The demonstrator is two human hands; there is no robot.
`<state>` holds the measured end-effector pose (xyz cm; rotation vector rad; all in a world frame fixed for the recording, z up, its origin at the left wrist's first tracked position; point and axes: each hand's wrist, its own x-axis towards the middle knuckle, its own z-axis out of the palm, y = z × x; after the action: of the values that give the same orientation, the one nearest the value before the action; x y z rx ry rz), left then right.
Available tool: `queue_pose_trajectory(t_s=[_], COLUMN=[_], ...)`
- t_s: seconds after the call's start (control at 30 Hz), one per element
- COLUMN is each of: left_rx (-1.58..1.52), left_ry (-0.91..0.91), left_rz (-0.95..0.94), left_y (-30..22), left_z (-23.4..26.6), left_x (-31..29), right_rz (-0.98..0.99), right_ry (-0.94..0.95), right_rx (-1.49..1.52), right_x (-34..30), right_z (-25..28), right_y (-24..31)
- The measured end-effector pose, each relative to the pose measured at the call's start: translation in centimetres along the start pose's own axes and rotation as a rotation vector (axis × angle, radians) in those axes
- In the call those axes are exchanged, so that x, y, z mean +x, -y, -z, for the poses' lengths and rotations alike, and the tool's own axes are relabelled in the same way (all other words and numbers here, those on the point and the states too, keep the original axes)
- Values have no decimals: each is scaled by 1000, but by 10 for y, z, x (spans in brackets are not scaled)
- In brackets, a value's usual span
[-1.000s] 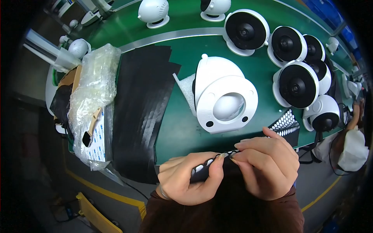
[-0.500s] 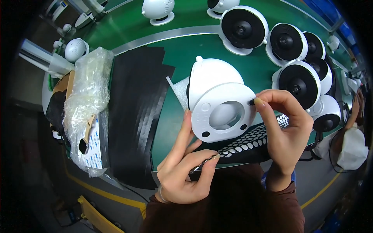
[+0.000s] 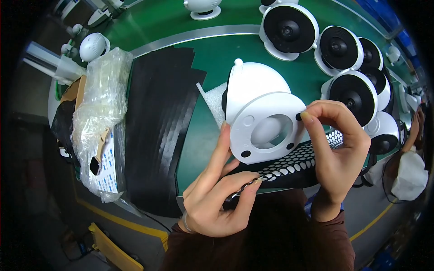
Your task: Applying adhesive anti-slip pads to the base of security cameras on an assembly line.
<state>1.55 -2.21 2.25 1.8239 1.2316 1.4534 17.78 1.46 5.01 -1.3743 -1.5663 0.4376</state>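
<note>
I see left hand point(image 3: 217, 201) pinching dotted sheet point(image 3: 289, 168) at near edge of green tabletop point(image 3: 192, 147); right hand point(image 3: 341, 147) pinching black dot point(image 3: 298, 116) at right rim of white base point(image 3: 240, 135). Open room shows between base and black sheets point(image 3: 156, 131).

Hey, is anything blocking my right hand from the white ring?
Nothing visible: your right hand is at the upper right edge of the white ring, with just a small black dot where they meet. The dotted sheet pinched in your left hand runs lower, out of the way.
</note>
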Motion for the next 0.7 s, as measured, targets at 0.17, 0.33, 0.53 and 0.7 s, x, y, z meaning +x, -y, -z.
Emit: queue_pose_trajectory(t_s=[0.17, 0.33, 0.53, 0.7], left_rx=[-2, -71, 130, -221], left_ry=[13, 11, 6, 150], left_rz=[6, 9, -198, 93], left_y=[1, 6, 0, -9], left_z=[1, 1, 10, 15], left_x=[3, 1, -4, -4], right_rz=[-25, -239, 330, 313], right_ry=[1, 141, 78, 298], right_rx=[64, 338, 27, 67], right_x=[4, 20, -16, -33], right_z=[1, 11, 25, 19], right_y=[-2, -14, 2, 9])
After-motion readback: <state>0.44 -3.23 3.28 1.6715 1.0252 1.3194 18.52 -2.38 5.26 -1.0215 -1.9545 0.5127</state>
